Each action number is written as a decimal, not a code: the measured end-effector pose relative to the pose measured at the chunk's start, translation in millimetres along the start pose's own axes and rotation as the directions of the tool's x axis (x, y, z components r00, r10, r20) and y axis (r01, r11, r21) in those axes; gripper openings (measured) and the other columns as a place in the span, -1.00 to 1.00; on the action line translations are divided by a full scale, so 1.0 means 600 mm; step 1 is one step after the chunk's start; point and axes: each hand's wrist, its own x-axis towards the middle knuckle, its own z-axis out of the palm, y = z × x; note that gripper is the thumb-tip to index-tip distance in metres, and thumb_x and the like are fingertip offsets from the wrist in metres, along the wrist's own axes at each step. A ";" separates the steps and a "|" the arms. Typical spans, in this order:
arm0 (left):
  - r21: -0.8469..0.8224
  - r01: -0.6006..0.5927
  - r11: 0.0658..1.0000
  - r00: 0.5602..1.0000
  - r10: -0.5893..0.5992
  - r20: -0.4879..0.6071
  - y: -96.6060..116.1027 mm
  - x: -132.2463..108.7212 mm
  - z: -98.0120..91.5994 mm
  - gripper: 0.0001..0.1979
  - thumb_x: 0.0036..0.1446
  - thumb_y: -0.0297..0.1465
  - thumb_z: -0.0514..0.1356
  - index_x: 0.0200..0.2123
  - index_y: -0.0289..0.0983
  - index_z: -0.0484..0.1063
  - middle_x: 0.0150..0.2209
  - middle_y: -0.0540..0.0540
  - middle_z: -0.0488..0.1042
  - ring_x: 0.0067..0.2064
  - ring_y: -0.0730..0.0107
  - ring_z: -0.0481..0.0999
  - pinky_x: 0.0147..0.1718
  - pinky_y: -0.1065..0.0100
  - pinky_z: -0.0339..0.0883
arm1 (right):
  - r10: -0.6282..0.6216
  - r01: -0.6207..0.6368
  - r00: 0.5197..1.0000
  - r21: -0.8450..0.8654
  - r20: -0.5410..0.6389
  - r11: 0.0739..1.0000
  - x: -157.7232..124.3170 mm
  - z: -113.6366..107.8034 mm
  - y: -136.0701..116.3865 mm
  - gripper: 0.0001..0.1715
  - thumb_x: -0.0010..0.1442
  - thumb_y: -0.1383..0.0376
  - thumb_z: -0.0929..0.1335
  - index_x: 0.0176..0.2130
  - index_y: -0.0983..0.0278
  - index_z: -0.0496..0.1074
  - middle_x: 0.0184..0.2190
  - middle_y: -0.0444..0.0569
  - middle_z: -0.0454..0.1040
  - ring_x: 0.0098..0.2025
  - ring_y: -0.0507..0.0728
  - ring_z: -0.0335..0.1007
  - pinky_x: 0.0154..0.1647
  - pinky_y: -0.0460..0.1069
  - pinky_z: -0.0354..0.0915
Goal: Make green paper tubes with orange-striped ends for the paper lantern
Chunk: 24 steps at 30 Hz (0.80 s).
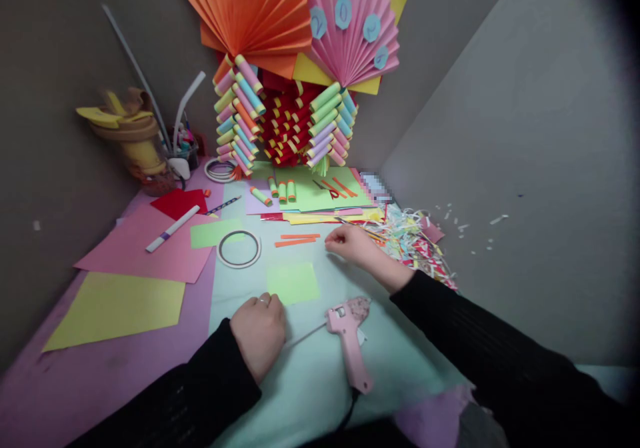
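Note:
My left hand [259,333] rests on the table with its fingers curled under, beside the lower left corner of a light green paper square [293,283]. What lies beneath those fingers is hidden. A pink glue gun [349,345] lies to its right, and the glue stick [307,335] at its back reaches close to that hand. My right hand [353,245] is farther forward, thumb and fingertips pinched together; anything between them is too small to make out. Two narrow orange paper strips [297,241] lie just left of its fingertips.
A tape roll [239,248], a white stick-like tool [173,229] and a pencil [223,205] lie on the left. Green paper rolls [283,192] and scissors [333,195] are behind. Paper shreds [413,235] are heaped right. Paper fans [250,15] hang at the back.

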 end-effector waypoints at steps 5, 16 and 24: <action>0.025 0.052 0.998 0.999 -0.052 -0.008 0.016 0.001 0.014 -0.71 0.14 -0.63 0.00 -0.17 -0.52 0.48 -0.12 -0.39 0.46 -0.09 0.07 0.47 -0.21 0.17 0.37 | 0.032 -0.030 0.999 -0.034 0.035 0.999 0.067 0.040 0.003 -0.89 -0.08 0.36 0.34 -0.58 0.34 0.44 -0.64 -0.09 0.41 -0.59 0.01 0.24 -0.57 -0.11 0.07; -0.001 0.015 1.000 0.999 -0.015 -0.047 0.022 -0.001 0.024 -0.74 0.15 -0.60 0.03 -0.21 -0.51 0.50 -0.18 -0.40 0.47 -0.13 0.03 0.47 -0.30 0.17 0.37 | 0.075 -0.076 0.997 0.022 0.035 0.997 0.072 0.060 -0.006 -0.86 -0.11 0.37 0.30 -0.66 0.30 0.32 -0.70 -0.15 0.28 -0.62 -0.02 0.11 -0.59 -0.10 0.00; -0.023 -0.027 0.999 0.990 0.023 -0.141 0.009 0.006 0.031 -0.76 0.16 -0.59 0.01 -0.30 -0.47 0.48 -0.30 -0.34 0.43 -0.21 0.05 0.44 -0.36 0.16 0.31 | 0.031 -0.118 0.974 0.389 0.223 0.914 0.032 0.011 -0.003 -0.85 -0.08 0.24 0.31 -0.51 0.31 0.37 -0.64 -0.18 0.26 -0.60 -0.05 0.08 -0.59 -0.13 0.02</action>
